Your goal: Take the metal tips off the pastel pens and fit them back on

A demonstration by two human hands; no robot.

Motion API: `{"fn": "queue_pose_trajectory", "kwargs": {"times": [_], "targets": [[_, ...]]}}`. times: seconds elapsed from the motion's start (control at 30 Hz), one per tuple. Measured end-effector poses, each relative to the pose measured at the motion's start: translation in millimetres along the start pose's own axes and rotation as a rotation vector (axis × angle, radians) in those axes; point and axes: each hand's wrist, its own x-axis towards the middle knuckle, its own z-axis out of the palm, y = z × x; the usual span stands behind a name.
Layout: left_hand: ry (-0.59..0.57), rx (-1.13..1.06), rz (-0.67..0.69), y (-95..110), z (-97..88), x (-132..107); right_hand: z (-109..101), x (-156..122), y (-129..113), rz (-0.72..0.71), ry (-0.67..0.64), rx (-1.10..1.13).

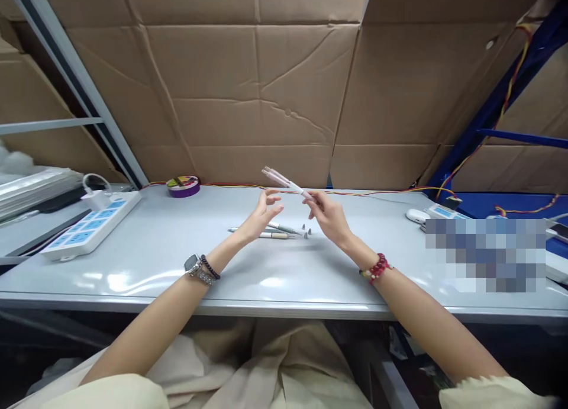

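My right hand is closed on a small bundle of pale pen barrels, which point up and to the left above the grey table. My left hand hovers just left of it with the fingers spread and empty, close to the barrels' lower end. Beneath my hands lie a few pen parts and small grey tips on the table top. A watch and bead bracelet sit on my left wrist, red beads on my right.
A white power strip lies at the left, with a stack of clear plastic sheets behind it. A purple tape roll sits at the back edge. Cardboard lines the wall. White devices and coloured wires lie at the right.
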Motion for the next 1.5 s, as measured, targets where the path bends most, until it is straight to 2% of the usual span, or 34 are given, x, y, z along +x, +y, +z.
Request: {"fn": "queue_pose_trajectory", "kwargs": {"times": [0.07,0.13,0.3,0.4,0.5,0.6,0.7,0.8,0.9,1.03,1.3,1.5], "targets": [[-0.021,0.15,0.034,-5.1,2.5,-3.4,-14.2,7.8,13.1,0.093,0.045,-0.09],[-0.075,0.276,0.096,-7.0,3.4,-7.2,-23.2,11.8,23.9,0.191,0.03,-0.195],[-0.232,0.453,0.209,-6.4,-0.7,-8.8,-24.2,8.9,31.9,0.372,-0.189,-0.443],[-0.265,0.499,0.205,-8.8,-7.0,-6.2,-23.3,5.2,28.7,0.419,-0.326,-0.537],[-0.304,0.51,0.183,-13.3,-14.9,-3.8,-26.0,2.9,24.9,0.425,-0.388,-0.59],[-0.347,0.51,0.164,-18.1,-20.8,-1.7,-29.5,2.4,19.9,0.359,-0.362,-0.59],[-0.373,0.507,0.155,-21.4,-22.4,-0.4,-31.0,3.1,11.7,0.198,-0.323,-0.529],[-0.383,0.503,0.154,-22.7,-21.1,-0.3,-29.5,2.3,3.5,0.009,-0.386,-0.434],[-0.388,0.498,0.14,-23.1,-19.8,-0.8,-25.2,-1.1,-0.1,-0.103,-0.453,-0.39],[-0.408,0.475,0.11,-22.6,-19.6,-1.7,-19.4,-4.6,1.7,-0.159,-0.464,-0.414],[-0.421,0.401,0.066,-19.1,-20.8,-2.6,-15.3,-5.6,1.3,-0.184,-0.46,-0.449],[-0.355,0.299,0.026,-13.7,-22.3,-1.5,-15.2,-5.9,-0.8,-0.192,-0.374,-0.363]]}}
